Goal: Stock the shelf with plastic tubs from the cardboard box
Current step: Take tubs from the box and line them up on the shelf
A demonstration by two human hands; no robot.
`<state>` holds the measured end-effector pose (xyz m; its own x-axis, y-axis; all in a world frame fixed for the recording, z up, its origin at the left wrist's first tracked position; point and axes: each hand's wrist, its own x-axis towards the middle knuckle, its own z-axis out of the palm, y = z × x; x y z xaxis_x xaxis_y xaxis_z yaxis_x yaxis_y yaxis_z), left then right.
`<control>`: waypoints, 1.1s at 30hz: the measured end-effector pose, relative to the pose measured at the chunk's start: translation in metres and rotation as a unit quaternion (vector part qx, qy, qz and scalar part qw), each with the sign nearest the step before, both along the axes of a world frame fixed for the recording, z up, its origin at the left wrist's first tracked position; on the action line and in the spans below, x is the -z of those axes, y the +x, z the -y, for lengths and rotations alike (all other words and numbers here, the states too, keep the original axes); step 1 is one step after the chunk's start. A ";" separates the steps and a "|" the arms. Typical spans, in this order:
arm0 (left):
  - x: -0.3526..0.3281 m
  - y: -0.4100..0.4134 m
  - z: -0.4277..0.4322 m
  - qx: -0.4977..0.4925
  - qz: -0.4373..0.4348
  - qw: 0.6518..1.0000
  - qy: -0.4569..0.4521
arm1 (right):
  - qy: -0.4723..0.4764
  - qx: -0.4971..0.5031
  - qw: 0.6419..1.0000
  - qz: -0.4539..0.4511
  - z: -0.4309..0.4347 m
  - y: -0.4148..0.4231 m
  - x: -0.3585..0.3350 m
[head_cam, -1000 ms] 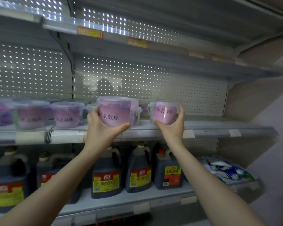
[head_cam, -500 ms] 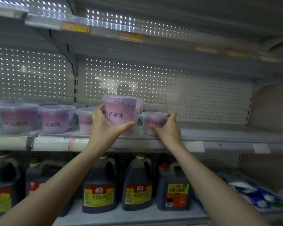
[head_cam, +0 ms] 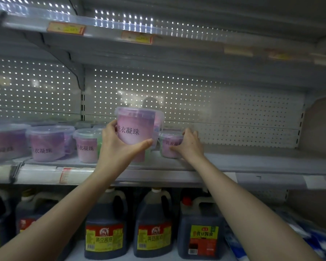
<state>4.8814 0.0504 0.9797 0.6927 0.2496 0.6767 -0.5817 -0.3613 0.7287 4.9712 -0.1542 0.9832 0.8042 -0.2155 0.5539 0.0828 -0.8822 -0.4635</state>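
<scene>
My left hand grips a clear plastic tub with a pink label, held up above the front of the middle shelf. My right hand holds a second pink tub that stands on the shelf, fingers curled over its lid and right side. A row of the same lidded tubs fills the shelf to the left. The cardboard box is out of view.
Dark soy sauce jugs with yellow labels line the lower shelf. Blue and white packets lie at the lower right. The shelf above carries orange price tags. The middle shelf runs bare to the right of my right hand.
My right hand has lowered its tub onto the shelf and pushed it back. The left hand's tub stays raised. The camera has moved closer to the shelf.
</scene>
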 end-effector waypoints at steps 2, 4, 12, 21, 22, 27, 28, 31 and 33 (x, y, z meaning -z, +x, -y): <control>-0.002 0.002 -0.001 0.007 0.003 1.000 -0.015 | -0.006 -0.006 1.000 -0.007 0.001 0.009 -0.002; -0.003 0.005 -0.004 0.018 0.005 0.999 -0.029 | -0.008 -0.008 1.000 -0.011 0.002 0.017 -0.004; -0.006 0.019 -0.021 0.034 0.013 0.999 -0.034 | -0.040 0.040 0.998 -0.037 -0.007 0.042 -0.012; -0.010 0.024 -0.023 0.046 0.018 0.998 -0.029 | -0.028 0.037 0.998 -0.045 -0.008 0.046 -0.013; -0.010 0.023 -0.022 0.047 0.018 0.998 -0.029 | -0.024 0.034 0.998 -0.045 -0.007 0.043 -0.013; -0.010 0.019 -0.009 0.053 0.020 0.998 -0.035 | 0.033 0.002 0.999 -0.008 0.008 0.028 -0.015; -0.010 0.018 -0.005 0.057 0.019 0.998 -0.037 | 0.057 -0.012 0.998 0.014 0.011 0.022 -0.016; -0.009 0.015 0.009 0.071 0.022 0.997 -0.034 | 0.145 -0.048 0.986 0.065 0.017 0.001 -0.021; -0.007 0.012 0.019 0.076 0.027 0.996 -0.028 | 0.213 -0.082 0.970 0.088 0.020 -0.015 -0.023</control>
<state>4.8931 0.0314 0.9868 0.6887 0.1830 0.7016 -0.6650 -0.2260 0.7118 4.9557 -0.1739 1.0058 0.7480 -0.3314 0.5750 0.3171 -0.5827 -0.7483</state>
